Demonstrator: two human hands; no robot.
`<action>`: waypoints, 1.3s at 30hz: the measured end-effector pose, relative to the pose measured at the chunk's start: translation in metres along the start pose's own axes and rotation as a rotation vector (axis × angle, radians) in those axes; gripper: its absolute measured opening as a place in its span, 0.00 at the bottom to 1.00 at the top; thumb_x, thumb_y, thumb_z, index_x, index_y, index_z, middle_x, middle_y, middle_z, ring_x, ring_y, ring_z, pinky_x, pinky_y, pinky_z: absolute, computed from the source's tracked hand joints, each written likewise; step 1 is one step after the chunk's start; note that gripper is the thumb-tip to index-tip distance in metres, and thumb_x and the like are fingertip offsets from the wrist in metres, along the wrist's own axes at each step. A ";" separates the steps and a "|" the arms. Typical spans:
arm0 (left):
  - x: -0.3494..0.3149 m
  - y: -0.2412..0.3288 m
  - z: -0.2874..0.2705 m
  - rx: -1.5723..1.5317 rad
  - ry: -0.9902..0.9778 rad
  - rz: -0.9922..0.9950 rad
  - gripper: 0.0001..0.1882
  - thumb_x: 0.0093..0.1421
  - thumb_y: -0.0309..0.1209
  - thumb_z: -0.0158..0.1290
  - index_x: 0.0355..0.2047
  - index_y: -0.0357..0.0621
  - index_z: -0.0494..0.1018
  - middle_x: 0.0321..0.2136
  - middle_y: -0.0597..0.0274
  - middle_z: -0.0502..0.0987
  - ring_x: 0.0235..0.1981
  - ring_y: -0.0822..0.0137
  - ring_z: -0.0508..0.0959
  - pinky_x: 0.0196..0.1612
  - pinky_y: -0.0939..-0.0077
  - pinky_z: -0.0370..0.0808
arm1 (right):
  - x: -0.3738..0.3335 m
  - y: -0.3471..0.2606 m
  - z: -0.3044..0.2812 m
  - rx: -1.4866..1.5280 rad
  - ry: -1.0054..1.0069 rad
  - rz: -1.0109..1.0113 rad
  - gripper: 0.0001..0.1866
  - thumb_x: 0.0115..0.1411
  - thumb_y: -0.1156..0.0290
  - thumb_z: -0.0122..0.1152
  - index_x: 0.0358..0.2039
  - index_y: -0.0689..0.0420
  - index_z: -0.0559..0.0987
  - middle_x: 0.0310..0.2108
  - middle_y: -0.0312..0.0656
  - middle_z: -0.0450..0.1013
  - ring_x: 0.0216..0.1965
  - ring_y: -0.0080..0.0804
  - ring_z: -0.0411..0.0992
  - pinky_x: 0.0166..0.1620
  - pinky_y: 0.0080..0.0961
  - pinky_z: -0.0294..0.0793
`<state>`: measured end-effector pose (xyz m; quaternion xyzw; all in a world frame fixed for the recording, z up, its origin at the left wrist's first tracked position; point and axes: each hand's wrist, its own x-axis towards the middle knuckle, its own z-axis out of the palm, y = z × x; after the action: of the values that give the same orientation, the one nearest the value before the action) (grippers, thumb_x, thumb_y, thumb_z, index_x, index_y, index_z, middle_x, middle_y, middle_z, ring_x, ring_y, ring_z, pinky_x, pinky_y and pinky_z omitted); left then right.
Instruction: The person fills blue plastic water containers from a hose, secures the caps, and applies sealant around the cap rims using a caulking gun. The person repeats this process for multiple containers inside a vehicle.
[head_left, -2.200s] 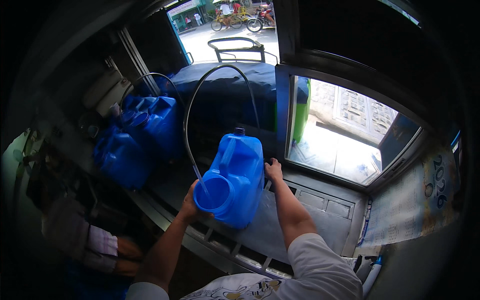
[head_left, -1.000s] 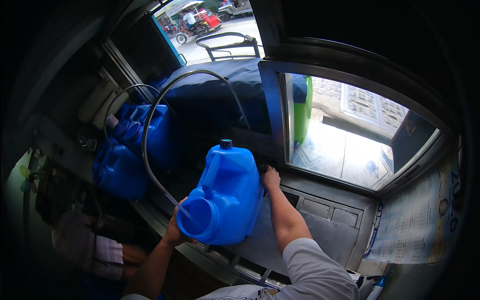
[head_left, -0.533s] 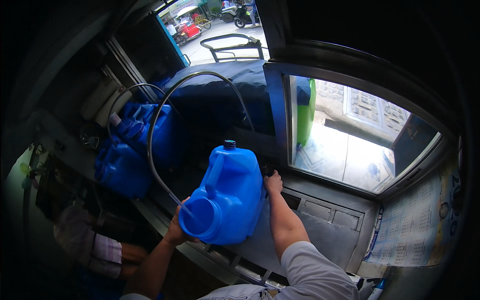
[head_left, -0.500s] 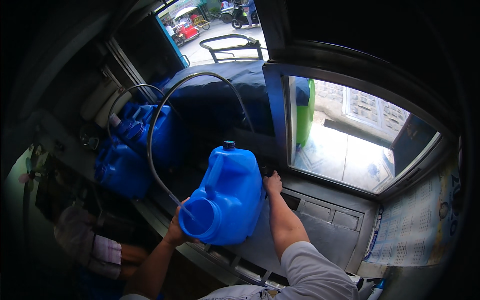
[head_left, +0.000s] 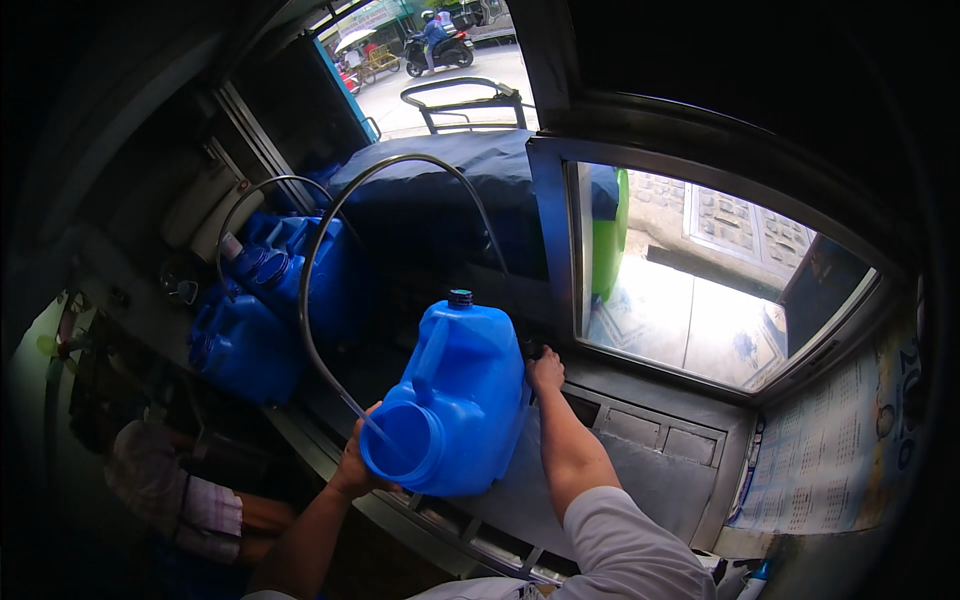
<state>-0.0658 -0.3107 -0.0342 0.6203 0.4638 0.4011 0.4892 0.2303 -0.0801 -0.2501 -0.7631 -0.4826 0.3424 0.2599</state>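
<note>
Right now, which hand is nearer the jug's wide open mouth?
Left. The left hand grips right beside the blue jug's wide mouth; the right hand is at its far side.

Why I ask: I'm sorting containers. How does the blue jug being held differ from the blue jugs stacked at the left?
The held jug lies tipped on the ledge, wide mouth toward the person, while the stacked jugs sit farther back in shadow. The left hand and right hand grip the held jug; nobody touches the stacked jugs. A clear hose runs into the held jug's mouth, not visibly into the stacked jugs. All are blue plastic.
</note>
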 end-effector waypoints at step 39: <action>-0.003 -0.024 -0.010 0.128 0.010 0.121 0.75 0.20 0.31 0.81 0.70 0.57 0.49 0.67 0.57 0.56 0.67 0.55 0.60 0.67 0.57 0.65 | 0.005 0.002 0.003 -0.028 -0.069 0.096 0.38 0.59 0.56 0.60 0.68 0.51 0.60 0.64 0.51 0.64 0.63 0.54 0.65 0.62 0.46 0.67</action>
<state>-0.0804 -0.3092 -0.0560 0.6751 0.4525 0.4026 0.4212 0.2304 -0.0760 -0.2548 -0.7765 -0.4590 0.3740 0.2157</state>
